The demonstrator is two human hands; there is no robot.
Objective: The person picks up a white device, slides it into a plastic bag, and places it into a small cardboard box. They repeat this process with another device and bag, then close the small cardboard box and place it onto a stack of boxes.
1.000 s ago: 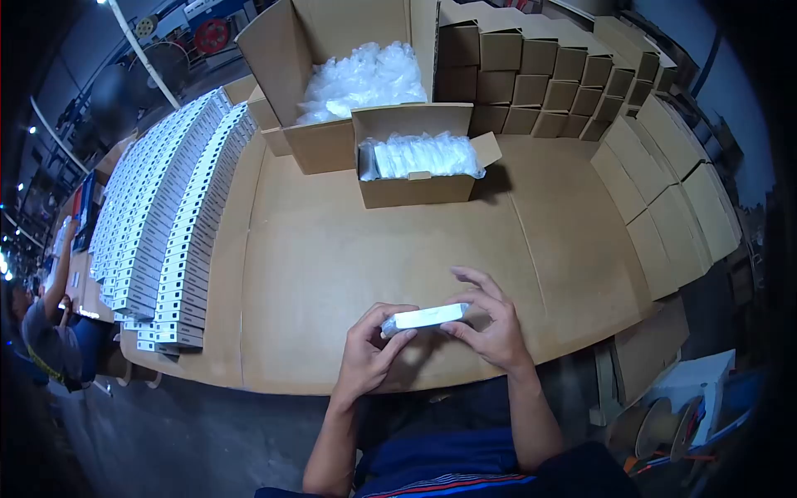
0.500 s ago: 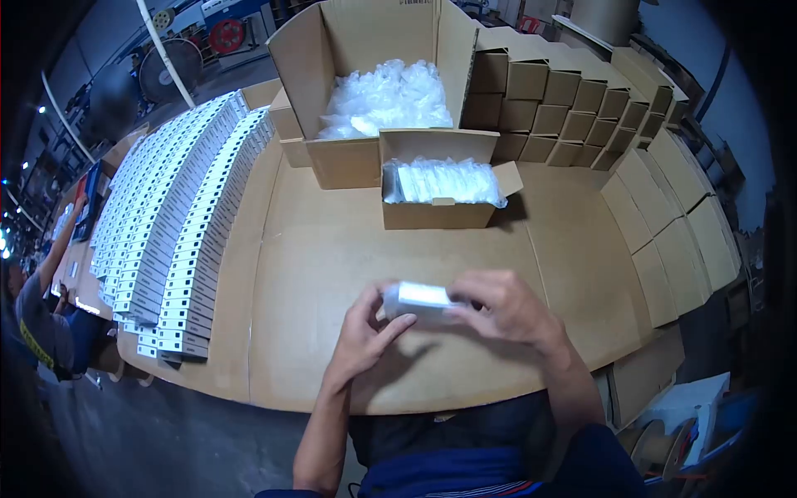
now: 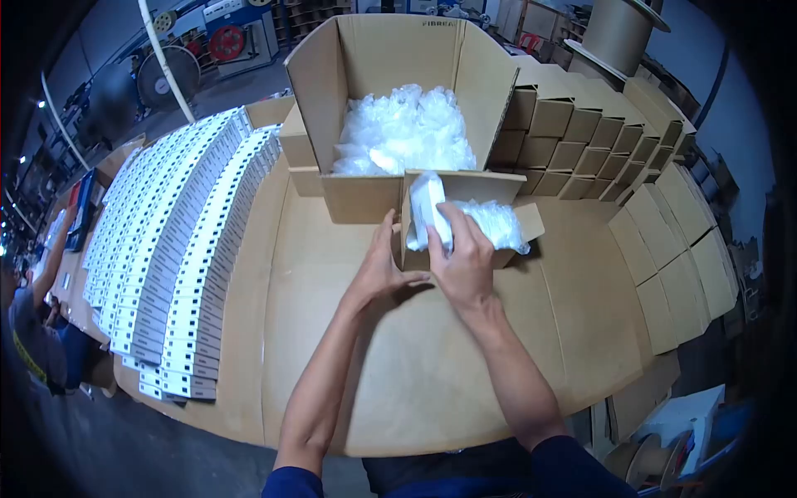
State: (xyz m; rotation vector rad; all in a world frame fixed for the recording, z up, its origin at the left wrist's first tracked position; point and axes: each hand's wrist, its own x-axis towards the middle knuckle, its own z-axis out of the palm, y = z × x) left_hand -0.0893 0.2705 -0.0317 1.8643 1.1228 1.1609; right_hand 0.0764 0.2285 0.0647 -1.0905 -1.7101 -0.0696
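My right hand (image 3: pixel 466 257) grips a small white box in a clear plastic sleeve (image 3: pixel 427 202), tilted on end over the left end of a small open carton. Filling the rest of that brown carton (image 3: pixel 503 259) is a row of plastic-wrapped pieces (image 3: pixel 496 222). My left hand (image 3: pixel 383 266) is at the carton's front left corner, thumb and fingers spread apart, fingertips beside its left wall.
Behind stands a large open carton (image 3: pixel 363 197) heaped with clear plastic bags (image 3: pixel 403 129). Long rows of white boxes (image 3: pixel 195 307) line the left side. Stacked brown cartons (image 3: pixel 573 124) fill the back right, with more cartons (image 3: pixel 677 257) at right. Far left, a person (image 3: pixel 41 307) works.
Both hands have moved forward from the near table to the small carton. The wrapped white box has gone from between both hands to the right hand alone, over the carton.
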